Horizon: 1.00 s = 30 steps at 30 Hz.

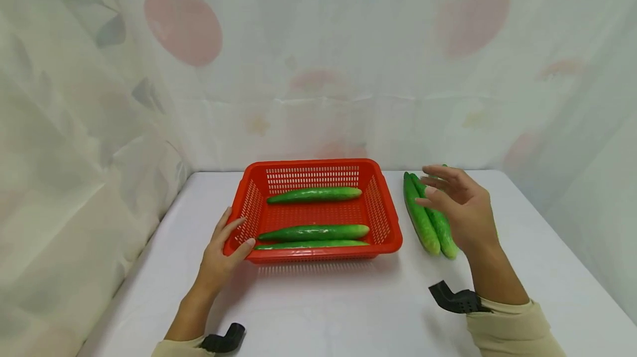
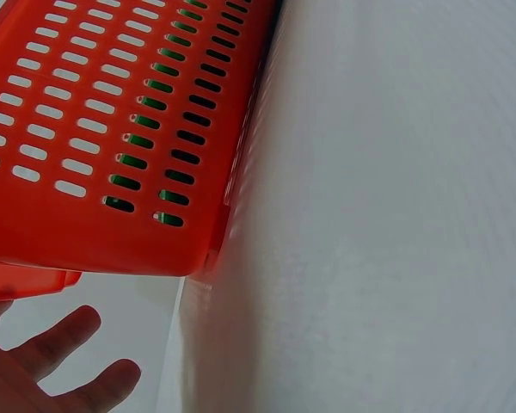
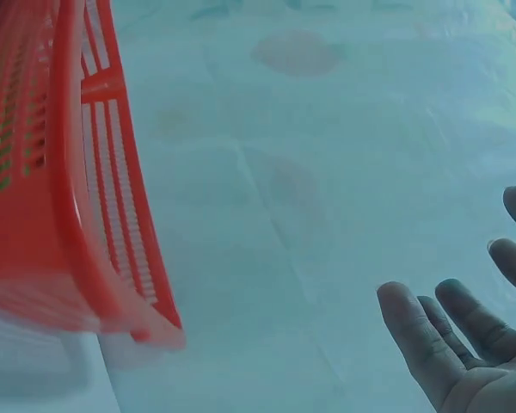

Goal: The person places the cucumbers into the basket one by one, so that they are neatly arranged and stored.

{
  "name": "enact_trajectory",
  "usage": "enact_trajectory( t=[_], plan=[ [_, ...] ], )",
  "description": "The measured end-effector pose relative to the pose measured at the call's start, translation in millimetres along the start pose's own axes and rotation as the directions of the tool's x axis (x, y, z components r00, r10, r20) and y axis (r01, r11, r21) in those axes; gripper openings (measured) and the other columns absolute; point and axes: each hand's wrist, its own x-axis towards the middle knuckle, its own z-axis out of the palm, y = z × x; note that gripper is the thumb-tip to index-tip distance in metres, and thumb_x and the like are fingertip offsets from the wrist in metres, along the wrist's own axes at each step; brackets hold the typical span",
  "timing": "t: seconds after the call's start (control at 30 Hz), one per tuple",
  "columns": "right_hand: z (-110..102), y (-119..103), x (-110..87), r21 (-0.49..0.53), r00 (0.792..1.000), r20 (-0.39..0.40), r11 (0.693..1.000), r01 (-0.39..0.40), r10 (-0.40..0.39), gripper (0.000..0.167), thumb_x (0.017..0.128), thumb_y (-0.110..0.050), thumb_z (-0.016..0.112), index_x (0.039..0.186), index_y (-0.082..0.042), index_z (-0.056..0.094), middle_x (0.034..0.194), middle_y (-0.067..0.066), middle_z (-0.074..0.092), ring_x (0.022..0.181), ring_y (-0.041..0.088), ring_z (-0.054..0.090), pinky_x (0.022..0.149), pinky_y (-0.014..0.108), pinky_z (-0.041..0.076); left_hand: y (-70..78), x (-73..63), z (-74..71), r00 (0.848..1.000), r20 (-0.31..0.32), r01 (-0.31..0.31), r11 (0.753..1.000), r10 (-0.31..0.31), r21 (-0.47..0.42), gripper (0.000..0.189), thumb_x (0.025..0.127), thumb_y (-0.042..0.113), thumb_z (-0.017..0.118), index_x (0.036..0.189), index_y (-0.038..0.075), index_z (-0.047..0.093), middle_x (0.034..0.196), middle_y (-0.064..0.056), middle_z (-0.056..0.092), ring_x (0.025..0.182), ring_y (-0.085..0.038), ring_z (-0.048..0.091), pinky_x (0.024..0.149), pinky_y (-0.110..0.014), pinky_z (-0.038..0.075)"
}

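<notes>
A red perforated plastic basket (image 1: 386, 208) stands on the table with three cucumbers inside. One cucumber (image 1: 314, 195) lies toward the back; another cucumber (image 1: 313, 232) and a partly hidden cucumber (image 1: 311, 245) lie along the front wall. At the basket's left rim is my left hand (image 1: 221, 255), fingers spread and thumb over the front corner. My right hand (image 1: 463, 210) hovers empty, fingers apart and slightly bent, over cucumbers right of the basket. Two of these show clearly, a left cucumber (image 1: 422, 219) and a right cucumber (image 1: 442, 229); a green tip shows behind the hand.
The white table (image 1: 323, 307) carries the basket and the loose cucumbers. A pale curtain (image 1: 318, 119) with fruit prints hangs behind the table, and pale sheets flank both sides. Black camera mounts (image 1: 458, 297) sit at both wrists.
</notes>
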Motion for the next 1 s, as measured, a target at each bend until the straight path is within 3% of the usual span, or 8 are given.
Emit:
enact_trajectory(
  t=[0.27, 0.53, 0.8, 1.0],
  plan=[
    [-24.6, -8.8, -13.3, 0.055, 0.992, -0.096, 0.995, 0.086, -0.081, 0.038, 0.087, 0.020, 0.054, 0.125, 0.019, 0.049, 0.125, 0.024, 0.053, 0.111, 0.032, 0.052, 0.077, 0.033, 0.054, 1.6, 0.9, 0.7, 1.000, 0.000, -0.015, 1.000, 0.015, -0.008, 0.052, 0.089, 0.024, 0.069, 0.136, 0.010, 0.054, 0.158, -0.001, 0.019, 0.141, -0.029, 0.020, 0.103, -0.059, 0.028],
    [-49.1, -8.5, -24.0, 0.013, 0.958, -0.271, 0.995, 0.103, -0.095, 0.041, 0.084, 0.022, 0.057, 0.124, 0.019, 0.050, 0.121, 0.024, 0.057, 0.114, 0.032, 0.052, 0.082, 0.027, 0.052, -0.2, 1.9, 0.3, 1.000, 0.005, -0.012, 1.000, 0.012, 0.002, 0.054, 0.089, 0.023, 0.069, 0.138, 0.009, 0.052, 0.158, -0.002, 0.018, 0.141, -0.031, 0.021, 0.102, -0.059, 0.030],
    [-74.9, -2.8, -27.8, -0.225, 0.893, -0.443, 0.974, -0.026, -0.079, 0.041, 0.086, 0.014, 0.061, 0.126, 0.006, 0.058, 0.124, 0.017, 0.058, 0.114, 0.025, 0.053, 0.086, 0.017, 0.046, -1.2, 1.1, 0.5, 1.000, 0.001, -0.012, 1.000, 0.012, -0.011, 0.052, 0.089, 0.024, 0.069, 0.137, 0.009, 0.053, 0.158, 0.000, 0.019, 0.141, -0.028, 0.019, 0.104, -0.057, 0.028],
    [-94.5, 9.8, -26.0, -0.264, 0.846, -0.531, 0.958, -0.111, -0.048, 0.042, 0.086, 0.011, 0.064, 0.126, -0.001, 0.061, 0.122, 0.013, 0.059, 0.113, 0.023, 0.052, 0.084, 0.014, 0.045, -0.9, 1.8, -0.7, 1.000, -0.002, -0.015, 1.000, 0.015, -0.012, 0.054, 0.088, 0.023, 0.070, 0.137, 0.008, 0.052, 0.158, -0.002, 0.018, 0.142, -0.027, 0.018, 0.104, -0.058, 0.027]
  ],
)
